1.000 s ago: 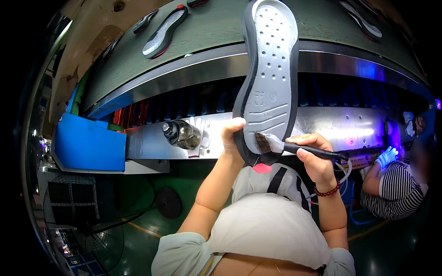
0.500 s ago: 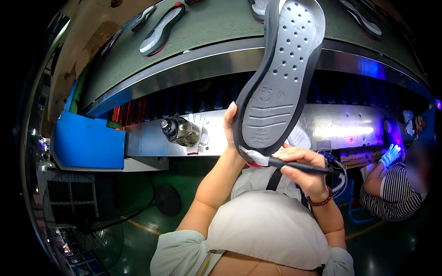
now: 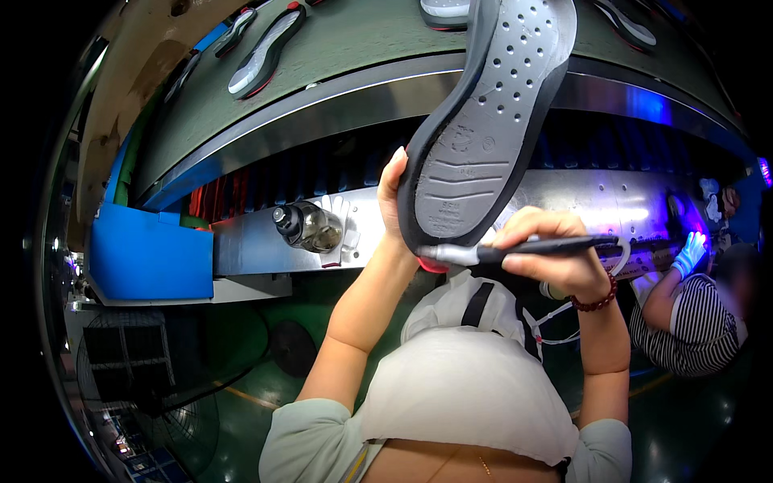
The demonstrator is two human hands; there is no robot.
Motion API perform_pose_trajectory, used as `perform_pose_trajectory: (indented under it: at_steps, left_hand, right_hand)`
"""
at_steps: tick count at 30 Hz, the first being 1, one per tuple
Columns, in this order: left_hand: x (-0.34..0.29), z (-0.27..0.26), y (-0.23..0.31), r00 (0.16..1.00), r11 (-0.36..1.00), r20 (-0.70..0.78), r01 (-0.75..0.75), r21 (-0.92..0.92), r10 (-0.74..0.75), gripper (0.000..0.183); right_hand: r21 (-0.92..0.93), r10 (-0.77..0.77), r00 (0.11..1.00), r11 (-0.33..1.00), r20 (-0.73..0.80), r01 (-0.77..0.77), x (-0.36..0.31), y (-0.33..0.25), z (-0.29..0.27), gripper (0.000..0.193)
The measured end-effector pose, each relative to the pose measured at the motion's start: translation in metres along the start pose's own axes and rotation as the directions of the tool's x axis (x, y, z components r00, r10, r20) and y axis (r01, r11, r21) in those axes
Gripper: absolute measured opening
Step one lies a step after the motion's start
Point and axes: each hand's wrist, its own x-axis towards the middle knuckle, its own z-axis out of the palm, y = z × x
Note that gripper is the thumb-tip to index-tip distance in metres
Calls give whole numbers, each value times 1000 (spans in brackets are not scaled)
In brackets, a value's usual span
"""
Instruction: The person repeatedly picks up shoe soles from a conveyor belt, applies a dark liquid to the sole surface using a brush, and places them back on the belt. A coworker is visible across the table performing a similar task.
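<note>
1. Nearest lies a broad white cloth over the person's front, between the two bare forearms.
2. The right hand grips a brush, fingers above its black handle and thumb below. A dark red bead bracelet circles that wrist.
3. The brush points leftward, its pale head at the sole's lower rim, next to a small red patch; whether the bristles press on the rim cannot be told.
4. The left hand grasps the shoe sole by its left edge, low down. The sole is held up in front of the person, leaning rightward toward its top; its face is grey with small holes and ridges, its border black, and its upper end runs out of view.
5. Beyond it, on a metal shelf, stands a clear bottle with a dark cap, beside a white glove.
6. A blue box stands left of the shelf.
7. Off to the right, a co-worker in a striped top wears a pale blue glove.
8. Farthest, other soles lie spread on a green belt.
</note>
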Motion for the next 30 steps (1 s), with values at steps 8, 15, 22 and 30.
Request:
perform_pose_trajectory:
  at_steps: [8, 15, 22, 30]
  left_hand:
    - [5, 2, 15, 991, 992, 105, 89, -85, -80, 45]
    - [3, 15, 20, 971, 971, -37, 238, 9, -237, 39]
    - [-1, 22, 21, 871, 859, -177, 485, 164, -458, 43]
    - [-15, 16, 22, 809, 786, -217, 584, 203, -546, 41]
  right_hand:
    - [249, 78, 994, 964, 82, -96, -4, 2, 6, 19]
    - [239, 135, 966, 953, 220, -188, 4, -3, 0, 19]
    - [-237, 16, 890, 966, 455, 104, 23, -16, -18, 20]
    - [-401, 111, 848, 908, 519, 126, 8, -5, -27, 14]
